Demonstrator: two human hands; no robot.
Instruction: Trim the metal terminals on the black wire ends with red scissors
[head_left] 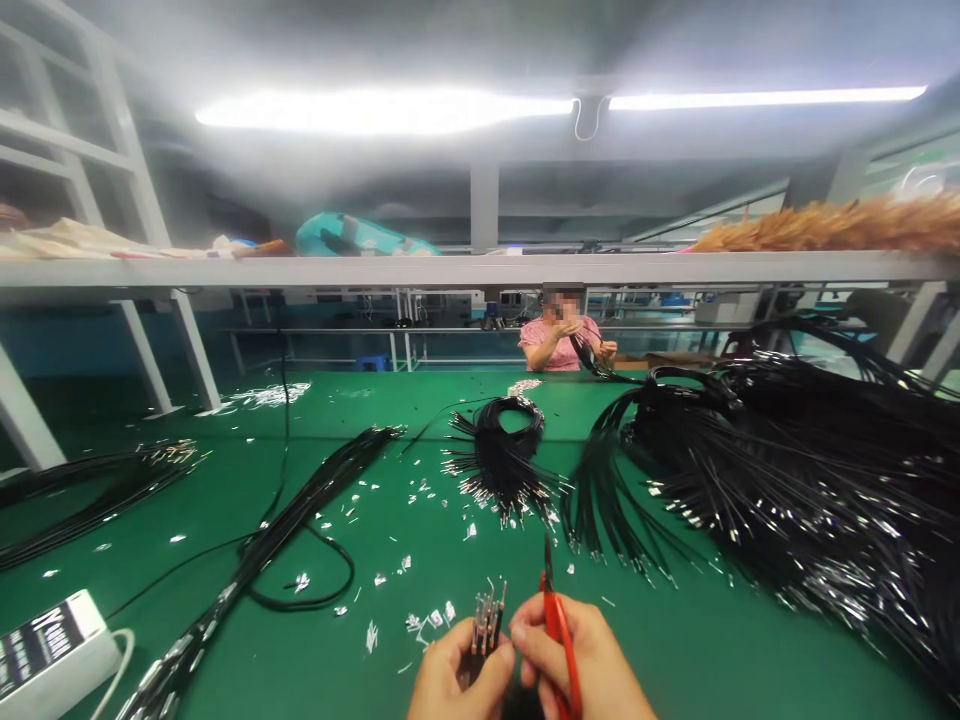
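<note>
Left hand (451, 680) pinches bunched cable ends (488, 625) — right hand (600, 660) clasps a red-handled tool (555, 615).

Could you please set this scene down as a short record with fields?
Left grip: closed around a bunch of cables, metallic tips up
Right grip: holding a red-handled tool, its dark tip pointing away
Table: green
Ahead: coil of black cables
Right: large cable pile
Left: long cable bundle; white box at the edge
Scattered: small pale scraps
Across: co-worker in pink, handling black cables
Overhead: shelf
</note>
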